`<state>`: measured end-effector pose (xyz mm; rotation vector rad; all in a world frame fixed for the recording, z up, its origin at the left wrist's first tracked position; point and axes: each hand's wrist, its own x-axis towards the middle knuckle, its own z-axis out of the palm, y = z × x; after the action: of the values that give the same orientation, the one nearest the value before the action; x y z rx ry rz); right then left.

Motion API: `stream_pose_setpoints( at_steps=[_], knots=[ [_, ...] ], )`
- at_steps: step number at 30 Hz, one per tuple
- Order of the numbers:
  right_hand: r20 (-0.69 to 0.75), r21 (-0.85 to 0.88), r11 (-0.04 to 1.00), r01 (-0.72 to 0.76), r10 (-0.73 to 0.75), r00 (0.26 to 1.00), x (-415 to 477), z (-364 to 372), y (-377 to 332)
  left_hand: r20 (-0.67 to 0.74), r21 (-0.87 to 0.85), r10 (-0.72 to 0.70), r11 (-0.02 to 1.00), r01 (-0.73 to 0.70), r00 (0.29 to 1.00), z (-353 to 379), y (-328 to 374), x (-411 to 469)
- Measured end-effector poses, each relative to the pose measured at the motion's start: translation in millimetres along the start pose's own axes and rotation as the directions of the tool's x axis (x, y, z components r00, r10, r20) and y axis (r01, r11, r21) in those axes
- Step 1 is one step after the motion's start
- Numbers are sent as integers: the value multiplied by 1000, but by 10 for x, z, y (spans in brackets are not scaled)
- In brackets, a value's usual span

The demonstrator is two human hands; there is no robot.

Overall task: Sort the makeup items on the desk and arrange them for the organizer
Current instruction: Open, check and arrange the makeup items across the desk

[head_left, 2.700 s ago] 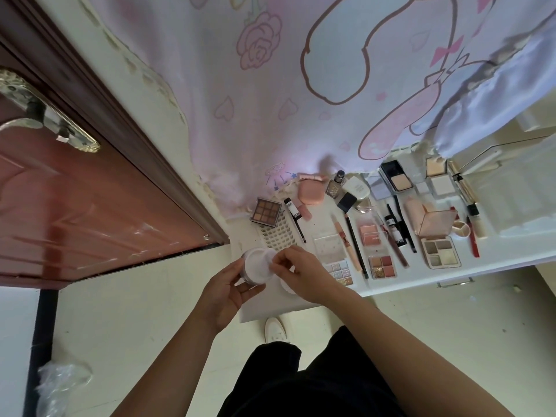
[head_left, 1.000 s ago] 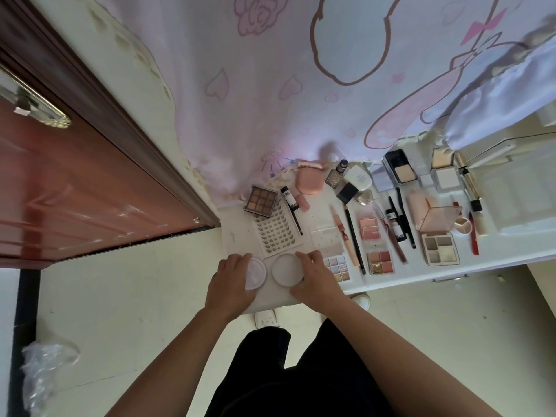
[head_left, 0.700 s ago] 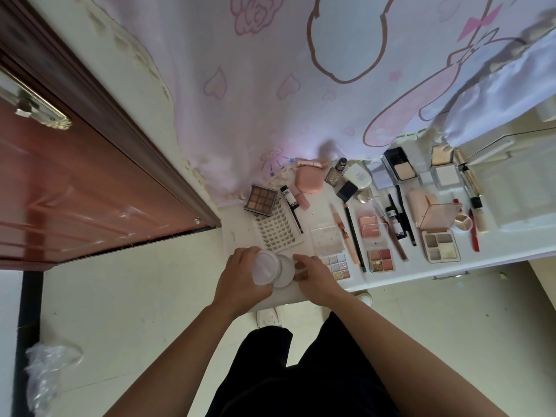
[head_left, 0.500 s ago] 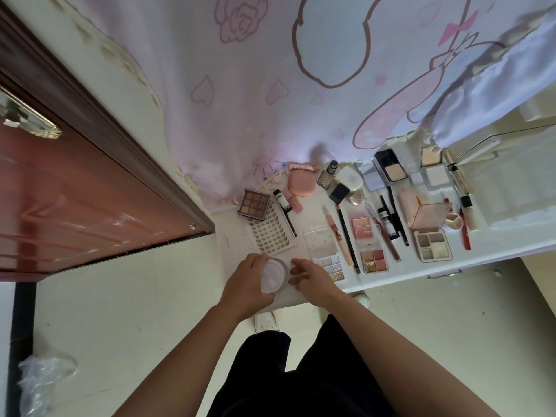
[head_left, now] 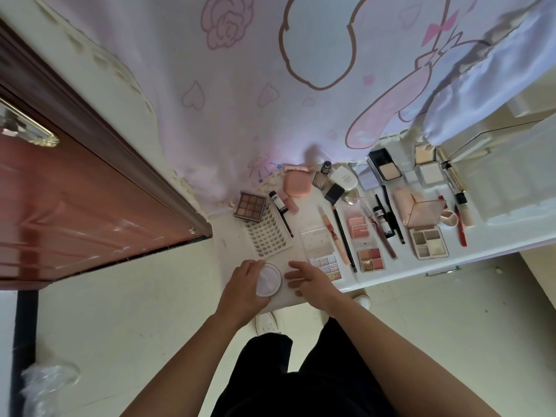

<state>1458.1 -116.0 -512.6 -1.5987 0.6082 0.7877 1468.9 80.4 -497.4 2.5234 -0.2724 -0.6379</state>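
At the desk's [head_left: 307,206] near corner, about 7 o'clock from the spread of makeup [head_left: 370,257], your left hand [head_left: 242,291] grips the white jar [head_left: 268,280] while your right hand [head_left: 311,284] lies loose-fingered at its 3 o'clock; so near the edge, a nudge could send it floorward.

The person wears loose black trousers [head_left: 301,383] and plain white shoes [head_left: 266,323], one showing by each leg, and both forearms [head_left: 186,356] are bare throughout.

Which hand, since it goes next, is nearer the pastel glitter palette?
Right. Right hand lies beside the pastel glitter palette; left hand, farther left, grips the round jar.
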Motion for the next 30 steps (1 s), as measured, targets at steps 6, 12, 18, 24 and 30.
stream_pose_setpoints(
  at_steps=[6,12,18,24,30],
  knots=[
    [-182,-250,965,79,-127,975,-4,-56,-209,1,-3,-24,1000,24,1000,-23,-28,-38],
    [-315,-451,878,161,-325,892,257,-171,-637,-118,-150,-153,979,135,981,-199,16,22],
    [-241,-591,801,94,-287,927,547,-158,-770,-242,-136,-203,975,174,949,-517,-13,534],
    [-220,-562,816,134,-304,927,621,-178,-780,-283,-119,-280,959,256,917,-532,112,1121],
    [-195,-603,787,132,-306,932,668,-246,-734,-360,-69,-346,936,345,867,-475,176,1410]
  ],
)
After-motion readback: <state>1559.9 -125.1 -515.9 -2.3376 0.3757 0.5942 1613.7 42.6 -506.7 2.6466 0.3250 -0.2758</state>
